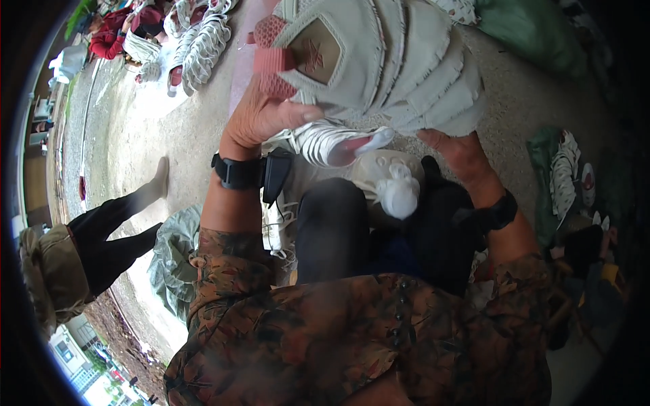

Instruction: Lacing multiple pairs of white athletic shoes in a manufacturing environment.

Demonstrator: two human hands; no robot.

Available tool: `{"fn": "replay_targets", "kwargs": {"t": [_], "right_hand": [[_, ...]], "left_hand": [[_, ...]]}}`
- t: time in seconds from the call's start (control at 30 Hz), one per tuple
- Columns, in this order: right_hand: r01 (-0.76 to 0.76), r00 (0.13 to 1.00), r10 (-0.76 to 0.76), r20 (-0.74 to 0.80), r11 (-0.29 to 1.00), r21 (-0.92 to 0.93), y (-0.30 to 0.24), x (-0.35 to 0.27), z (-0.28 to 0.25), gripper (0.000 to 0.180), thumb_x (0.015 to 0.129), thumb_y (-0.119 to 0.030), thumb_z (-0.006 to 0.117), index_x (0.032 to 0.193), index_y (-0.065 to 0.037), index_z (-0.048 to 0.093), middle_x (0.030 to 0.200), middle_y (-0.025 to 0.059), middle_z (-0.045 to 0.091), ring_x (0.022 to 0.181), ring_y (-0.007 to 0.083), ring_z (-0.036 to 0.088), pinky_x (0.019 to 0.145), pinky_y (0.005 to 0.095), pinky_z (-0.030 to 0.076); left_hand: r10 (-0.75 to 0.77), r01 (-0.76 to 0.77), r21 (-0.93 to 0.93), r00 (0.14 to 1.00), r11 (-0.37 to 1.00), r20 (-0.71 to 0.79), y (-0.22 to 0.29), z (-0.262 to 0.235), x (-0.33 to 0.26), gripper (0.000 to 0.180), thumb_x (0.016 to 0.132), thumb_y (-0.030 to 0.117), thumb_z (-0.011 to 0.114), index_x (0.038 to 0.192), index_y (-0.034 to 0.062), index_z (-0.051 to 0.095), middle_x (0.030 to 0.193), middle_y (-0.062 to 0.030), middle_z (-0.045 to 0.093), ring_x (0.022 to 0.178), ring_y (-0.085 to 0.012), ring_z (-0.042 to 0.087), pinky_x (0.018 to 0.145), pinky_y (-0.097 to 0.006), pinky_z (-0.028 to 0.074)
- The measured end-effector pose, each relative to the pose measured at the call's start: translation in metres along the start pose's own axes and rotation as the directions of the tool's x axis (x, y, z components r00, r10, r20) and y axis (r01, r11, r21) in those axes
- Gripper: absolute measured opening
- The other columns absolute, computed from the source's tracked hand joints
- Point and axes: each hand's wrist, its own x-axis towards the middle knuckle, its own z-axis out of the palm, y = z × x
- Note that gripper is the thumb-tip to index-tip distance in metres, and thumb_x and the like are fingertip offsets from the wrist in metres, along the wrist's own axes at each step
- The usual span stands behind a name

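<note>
One fanned stack of pale shoe pieces [420, 64] beyond two dark knees [332, 216], long axis crosswise, coral end [274, 61] pointing left, left hand [267, 116] gripping that end, right hand [460, 152] grasping its opposite underside

Beyond our bent knees [333, 220], we reach our left forearm [229, 211] almost straight toward the far side, the left hand [267, 118] clasping with its thumb extended rightward, while our right forearm [512, 235] slants leftward and the right hand [462, 155] grips, most fingers hidden.
</note>
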Motion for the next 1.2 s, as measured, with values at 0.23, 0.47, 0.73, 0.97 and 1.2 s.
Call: {"fn": "replay_targets", "kwargs": {"t": [0.23,0.47,0.73,0.97,1.2], "right_hand": [[-0.100,0.963,0.269,0.001,0.354,0.930,0.079,-0.162,0.127,0.041,0.088,-0.011,0.060,0.126,-0.009,0.046,0.122,0.0072,0.056,0.104,0.0228,0.058,0.087,0.0416,0.050],[-0.462,0.842,0.268,0.468,0.806,0.370,0.098,-0.223,0.118,0.033,0.087,-0.013,0.059,0.118,-0.006,0.051,0.107,0.0083,0.062,0.096,0.0169,0.060,0.083,0.0312,0.048],[0.270,0.800,-0.421,-0.427,0.889,-0.369,-0.007,-0.189,0.052,0.033,0.091,-0.028,0.059,0.101,0.003,0.058,0.094,0.0169,0.064,0.088,0.0212,0.060,0.079,0.0318,0.046],[0.217,0.860,-0.369,-0.353,0.889,-0.403,0.037,-0.158,0.068,0.054,0.090,-0.045,0.052,0.115,0.004,0.052,0.107,0.0286,0.059,0.101,0.0448,0.056,0.085,0.0438,0.045],[0.032,0.902,0.031,-0.430,0.990,0.137,0.073,-0.180,0.067,0.046,0.092,-0.040,0.050,0.104,0.004,0.056,0.099,0.0269,0.062,0.099,0.0425,0.058,0.083,0.0446,0.045]], "left_hand": [[0.244,-0.507,0.501,0.832,0.701,0.499,0.065,0.106,-0.092,0.038,0.064,0.023,0.074,0.096,0.0043,0.066,0.100,-0.0144,0.062,0.092,-0.0308,0.061,0.083,-0.038,0.048],[-0.015,-0.385,0.761,0.888,0.522,0.460,0.003,0.187,-0.154,0.041,0.066,0.031,0.075,0.103,0.0176,0.062,0.091,-0.0051,0.064,0.084,-0.0284,0.063,0.084,-0.039,0.047],[0.271,-0.387,0.859,0.913,0.335,0.305,0.012,0.213,-0.171,0.030,0.069,0.025,0.070,0.097,0.0159,0.063,0.091,-0.0021,0.062,0.090,-0.0233,0.061,0.085,-0.044,0.041],[0.309,-0.275,0.914,0.934,0.298,0.181,0.012,0.235,-0.193,0.035,0.070,0.029,0.072,0.101,0.0151,0.063,0.111,-0.0060,0.055,0.111,-0.0292,0.048,0.097,-0.049,0.032],[0.261,-0.495,0.845,0.859,0.203,0.440,0.012,0.254,-0.158,0.026,0.076,0.019,0.058,0.097,0.0047,0.066,0.112,-0.0125,0.057,0.120,-0.0351,0.045,0.104,-0.062,0.019]]}}
